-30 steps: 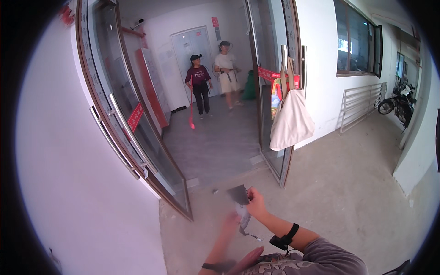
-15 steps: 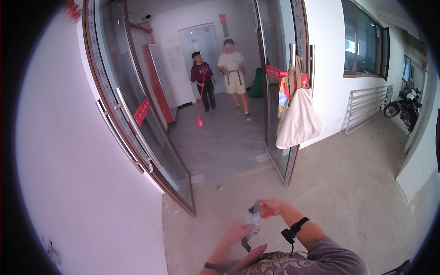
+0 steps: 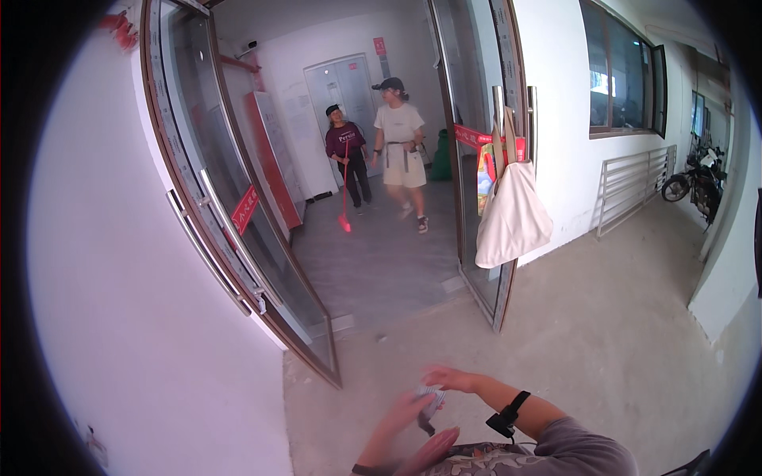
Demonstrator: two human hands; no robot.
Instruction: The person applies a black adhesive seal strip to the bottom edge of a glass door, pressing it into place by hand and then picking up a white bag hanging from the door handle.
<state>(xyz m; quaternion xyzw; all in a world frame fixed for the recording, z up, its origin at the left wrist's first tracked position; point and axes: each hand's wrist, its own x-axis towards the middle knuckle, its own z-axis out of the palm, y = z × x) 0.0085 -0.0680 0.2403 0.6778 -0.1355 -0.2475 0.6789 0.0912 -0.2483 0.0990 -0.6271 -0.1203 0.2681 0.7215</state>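
My left hand [image 3: 411,407], blurred, is closed around a small grey-and-white patterned piece [image 3: 432,393] that looks like limp fabric. A dark strip [image 3: 426,427] hangs below it. My right hand [image 3: 449,378] is just above the piece, its fingers stretched towards the left and slightly smeared; whether they touch it is unclear. A black band with a small box [image 3: 503,419] sits on my right forearm. Close to my patterned shirt [image 3: 492,458] is a reddish elongated shape [image 3: 432,451] that I cannot make out.
Two glass doors, left [image 3: 262,238] and right [image 3: 480,238], stand open ahead. A cream cloth bag [image 3: 516,218] hangs from the right door's handle. Inside are a person with a red broom [image 3: 345,186] and a person in a white shirt [image 3: 401,131]. A metal rack [image 3: 635,190] and motorcycle [image 3: 698,182] are at right.
My right hand has let go of the piece's upper end and shifted left over it. The piece has moved lower and left. The white-shirted person has turned aside and come nearer.
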